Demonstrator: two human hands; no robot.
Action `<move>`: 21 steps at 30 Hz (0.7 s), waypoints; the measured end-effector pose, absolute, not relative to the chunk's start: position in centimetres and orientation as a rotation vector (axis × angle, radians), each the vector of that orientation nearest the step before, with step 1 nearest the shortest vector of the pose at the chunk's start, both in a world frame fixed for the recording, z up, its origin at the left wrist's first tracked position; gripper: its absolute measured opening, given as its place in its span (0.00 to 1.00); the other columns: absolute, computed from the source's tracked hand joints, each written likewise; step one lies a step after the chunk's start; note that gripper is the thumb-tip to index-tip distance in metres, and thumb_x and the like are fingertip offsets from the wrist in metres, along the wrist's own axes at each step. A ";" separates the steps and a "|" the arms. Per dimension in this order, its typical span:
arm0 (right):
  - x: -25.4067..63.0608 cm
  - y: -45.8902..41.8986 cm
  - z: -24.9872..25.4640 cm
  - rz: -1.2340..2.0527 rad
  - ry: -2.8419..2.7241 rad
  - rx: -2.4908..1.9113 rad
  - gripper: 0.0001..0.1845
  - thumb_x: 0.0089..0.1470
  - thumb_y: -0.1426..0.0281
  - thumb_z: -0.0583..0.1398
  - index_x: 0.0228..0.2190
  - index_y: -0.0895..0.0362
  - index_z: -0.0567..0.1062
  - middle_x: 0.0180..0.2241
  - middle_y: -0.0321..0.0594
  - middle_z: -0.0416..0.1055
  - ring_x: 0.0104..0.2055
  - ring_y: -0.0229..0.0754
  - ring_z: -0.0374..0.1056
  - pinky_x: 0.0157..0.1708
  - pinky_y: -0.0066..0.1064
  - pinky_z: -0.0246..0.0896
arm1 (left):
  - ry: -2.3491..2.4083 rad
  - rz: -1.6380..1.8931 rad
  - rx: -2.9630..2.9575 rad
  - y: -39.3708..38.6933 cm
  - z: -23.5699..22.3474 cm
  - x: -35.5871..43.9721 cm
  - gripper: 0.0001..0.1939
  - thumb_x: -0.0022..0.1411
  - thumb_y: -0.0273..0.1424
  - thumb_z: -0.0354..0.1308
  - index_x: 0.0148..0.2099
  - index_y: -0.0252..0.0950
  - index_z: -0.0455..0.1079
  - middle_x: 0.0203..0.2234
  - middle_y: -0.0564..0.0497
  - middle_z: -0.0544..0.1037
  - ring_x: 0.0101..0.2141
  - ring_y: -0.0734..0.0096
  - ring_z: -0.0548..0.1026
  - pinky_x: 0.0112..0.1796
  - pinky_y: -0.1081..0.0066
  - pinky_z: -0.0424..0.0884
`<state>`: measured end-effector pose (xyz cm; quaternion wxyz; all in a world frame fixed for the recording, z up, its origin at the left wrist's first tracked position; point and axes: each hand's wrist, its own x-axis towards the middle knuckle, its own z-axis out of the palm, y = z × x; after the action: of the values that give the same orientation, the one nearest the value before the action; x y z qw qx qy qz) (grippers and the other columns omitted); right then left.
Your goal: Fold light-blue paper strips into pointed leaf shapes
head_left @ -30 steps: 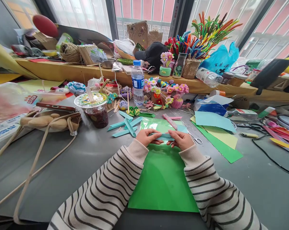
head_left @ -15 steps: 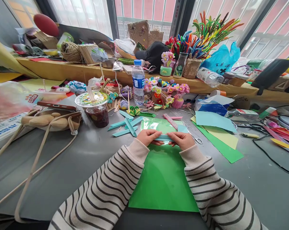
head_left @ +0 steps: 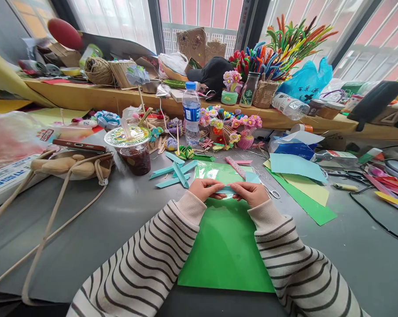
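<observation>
Between my two hands a light blue paper strip (head_left: pixel 226 190) is held level over the green sheet. My left hand (head_left: pixel 204 189) pinches its left end, and my right hand (head_left: pixel 251 193) pinches its right end with thumb and fingers. Part of the strip is hidden behind the fingers. Below lies a large green paper sheet (head_left: pixel 227 251), with a clear plastic sleeve at its far part. Several folded blue paper strips (head_left: pixel 177 174) rest left of my hands. Just beyond, a pink ruler (head_left: pixel 235 168) and a pair of scissors (head_left: pixel 273 193) lie close to my right hand.
A lidded drink cup (head_left: pixel 132 152) and a water bottle (head_left: pixel 191 115) stand beyond my hands. A beige bag (head_left: pixel 71 167) with a phone on it lies left. Blue, yellow and green paper (head_left: pixel 298 167) lies right, near black-handled scissors (head_left: pixel 354 176). A crowded wooden ledge (head_left: pixel 126 97) runs behind.
My fingers have shifted slightly on the blue paper strip, and less of it shows between them. Both hands keep their pinch. The view has moved a little; the other things lie still.
</observation>
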<state>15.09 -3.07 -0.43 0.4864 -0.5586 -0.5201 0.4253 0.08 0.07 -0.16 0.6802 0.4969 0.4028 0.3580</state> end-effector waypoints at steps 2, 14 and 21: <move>15.1 -3.1 -0.4 1.019 -1.283 -1.368 0.15 0.35 0.61 0.59 0.22 0.60 0.75 0.13 0.35 0.67 0.16 0.33 0.61 0.18 0.26 0.58 | 0.906 0.819 1.131 0.0 -0.2 0.1 0.16 0.36 0.34 0.61 0.28 0.28 0.69 0.17 0.52 0.73 0.22 0.71 0.73 0.28 0.72 0.71; 14.9 -3.1 -0.6 0.739 -1.456 -1.377 0.13 0.40 0.61 0.56 0.21 0.59 0.73 0.13 0.35 0.65 0.13 0.34 0.60 0.15 0.26 0.56 | 0.917 0.889 1.261 -0.3 -0.2 0.2 0.14 0.39 0.34 0.59 0.28 0.27 0.69 0.19 0.50 0.72 0.21 0.70 0.73 0.26 0.72 0.71; 14.9 -3.1 -0.4 0.616 -1.533 -1.366 0.12 0.42 0.63 0.55 0.21 0.59 0.71 0.16 0.36 0.65 0.14 0.33 0.60 0.15 0.25 0.57 | 0.982 0.926 1.348 -0.1 -0.4 0.0 0.13 0.39 0.33 0.59 0.27 0.28 0.68 0.17 0.51 0.71 0.20 0.72 0.72 0.24 0.74 0.70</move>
<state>14.87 -3.11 -0.43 0.4786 -0.5594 -0.6281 0.2521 -0.02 -0.05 -0.37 0.5786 0.5763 0.4199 0.3960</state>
